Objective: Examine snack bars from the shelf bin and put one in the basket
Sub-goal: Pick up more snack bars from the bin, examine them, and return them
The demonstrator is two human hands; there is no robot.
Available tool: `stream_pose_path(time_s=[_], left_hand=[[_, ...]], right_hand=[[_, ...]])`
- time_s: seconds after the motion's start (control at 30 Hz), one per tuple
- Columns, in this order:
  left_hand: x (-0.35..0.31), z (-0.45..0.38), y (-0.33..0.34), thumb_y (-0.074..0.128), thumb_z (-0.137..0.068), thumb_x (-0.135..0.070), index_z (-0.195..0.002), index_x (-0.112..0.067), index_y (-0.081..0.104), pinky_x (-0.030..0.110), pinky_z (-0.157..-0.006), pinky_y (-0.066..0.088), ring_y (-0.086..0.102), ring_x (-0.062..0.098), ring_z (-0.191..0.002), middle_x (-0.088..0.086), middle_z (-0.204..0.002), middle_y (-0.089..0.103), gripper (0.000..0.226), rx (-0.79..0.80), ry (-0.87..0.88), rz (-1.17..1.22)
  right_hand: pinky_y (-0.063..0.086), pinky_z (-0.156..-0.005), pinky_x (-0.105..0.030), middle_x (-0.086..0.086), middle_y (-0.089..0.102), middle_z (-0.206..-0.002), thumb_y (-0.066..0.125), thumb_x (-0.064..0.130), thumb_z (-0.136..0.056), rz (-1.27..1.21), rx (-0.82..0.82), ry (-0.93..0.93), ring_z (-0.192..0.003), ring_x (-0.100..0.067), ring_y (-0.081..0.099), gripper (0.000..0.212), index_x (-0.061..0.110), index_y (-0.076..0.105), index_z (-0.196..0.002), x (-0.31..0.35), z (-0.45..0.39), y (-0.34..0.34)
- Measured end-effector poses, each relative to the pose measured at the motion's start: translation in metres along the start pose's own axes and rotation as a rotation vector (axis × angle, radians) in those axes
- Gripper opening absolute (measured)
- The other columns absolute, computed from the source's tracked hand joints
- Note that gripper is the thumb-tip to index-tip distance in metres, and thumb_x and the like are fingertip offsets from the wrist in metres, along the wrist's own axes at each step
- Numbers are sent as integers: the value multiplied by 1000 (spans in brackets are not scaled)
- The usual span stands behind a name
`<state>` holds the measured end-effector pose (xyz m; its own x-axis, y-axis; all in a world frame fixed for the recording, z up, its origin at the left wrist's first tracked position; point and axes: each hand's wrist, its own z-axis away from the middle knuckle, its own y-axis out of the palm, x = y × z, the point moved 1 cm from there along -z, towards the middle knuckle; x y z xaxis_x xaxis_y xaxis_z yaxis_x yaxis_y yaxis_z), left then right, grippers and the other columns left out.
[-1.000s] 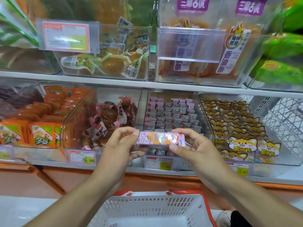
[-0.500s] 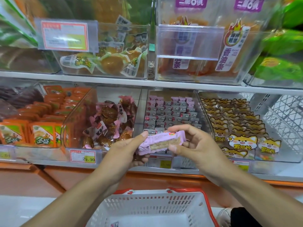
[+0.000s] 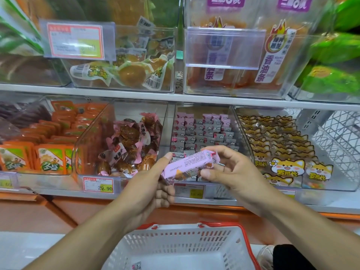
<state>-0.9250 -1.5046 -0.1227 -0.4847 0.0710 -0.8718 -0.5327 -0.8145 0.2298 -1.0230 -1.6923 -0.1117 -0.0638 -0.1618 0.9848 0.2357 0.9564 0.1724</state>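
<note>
A pink wrapped snack bar is held tilted in front of the shelf, its printed back side toward me. My left hand pinches its lower left end with thumb on top. My right hand grips its upper right end between thumb and fingers. Behind them the clear shelf bin holds several rows of the same pink bars. Below my arms sits the white basket with red handles; a small pink wrapper piece lies on its floor.
Neighbouring clear bins hold brown snacks in pink wrappers, orange packets and yellow cat-printed packs. An upper shelf carries more bins. Price tags line the shelf edge. A dark shoe shows at bottom right.
The bar has been rotated in both hands from its colourful front to its printed back and tilted, right end higher. The hands stay in about the same place.
</note>
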Motion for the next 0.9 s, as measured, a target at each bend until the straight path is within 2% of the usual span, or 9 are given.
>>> stream_pose_path(time_s=[0.07,0.2,0.33,0.47,0.57,0.67,0.77,0.83,0.9], left_hand=[[1,0,1,70,-74,-65,-108,-9,71,28,-49,55,65,23,-53,16,-71,70,65,28,-12,31],[-2,-2,3,79,-64,-47,-93,-15,80,24,-64,60,73,21,-78,14,-97,77,44,46,138,83],[0,-6,2,79,-63,-43,-91,-15,81,19,-62,59,73,17,-75,9,-71,70,40,-2,193,73],[3,-11,6,77,-67,-42,-89,-17,82,18,-62,58,74,17,-74,8,-66,68,34,-43,219,40],[2,-13,11,75,-68,-40,-88,-15,81,15,-55,55,72,13,-67,6,-67,71,33,-107,284,11],[3,-15,16,77,-78,-34,-108,-18,72,23,-67,60,74,14,-76,0,-89,78,35,-154,395,-117],[6,-17,24,76,-88,-25,-129,-30,59,23,-84,59,70,2,-100,-16,-117,70,45,-154,515,-353],[11,-19,30,75,-88,-31,-136,-36,54,19,-97,51,61,-5,-113,-22,-129,61,53,-163,580,-571],[14,-21,35,73,-90,-35,-139,-40,51,17,-106,39,49,-7,-121,-24,-135,54,54,-160,681,-821]], right_hand=[[58,-81,-26,-6,75,-114,85,16,-72,-13,-11,-5,-100,-21,74,37,24,76,-107,-1,0,2],[60,-84,-31,-11,77,-109,79,26,-79,9,-124,33,-95,-28,73,29,23,77,-108,-2,-3,-2],[59,-77,-24,-12,76,-109,72,28,-85,-50,-161,91,-88,-22,71,23,18,79,-104,-1,-6,-3],[59,-73,-23,-15,77,-104,66,15,-95,-103,-222,91,-86,-21,72,15,12,78,-103,1,-10,-2],[60,-75,-26,-15,76,-103,67,6,-93,-134,-219,63,-89,-25,74,18,6,70,-111,5,-16,-1],[61,-86,-33,-11,77,-105,70,2,-89,-90,-275,8,-99,-27,74,23,6,67,-112,14,-28,-2],[59,-91,-33,-1,78,-101,71,0,-87,-53,-516,-98,-100,-19,73,24,12,65,-107,25,-53,-13],[56,-85,-27,4,76,-96,76,-2,-84,132,-676,-173,-93,-14,71,29,14,65,-104,29,-72,-22],[52,-73,-16,0,72,-91,72,-9,-83,295,-704,-225,-82,-16,68,27,9,63,-102,28,-92,-27]])
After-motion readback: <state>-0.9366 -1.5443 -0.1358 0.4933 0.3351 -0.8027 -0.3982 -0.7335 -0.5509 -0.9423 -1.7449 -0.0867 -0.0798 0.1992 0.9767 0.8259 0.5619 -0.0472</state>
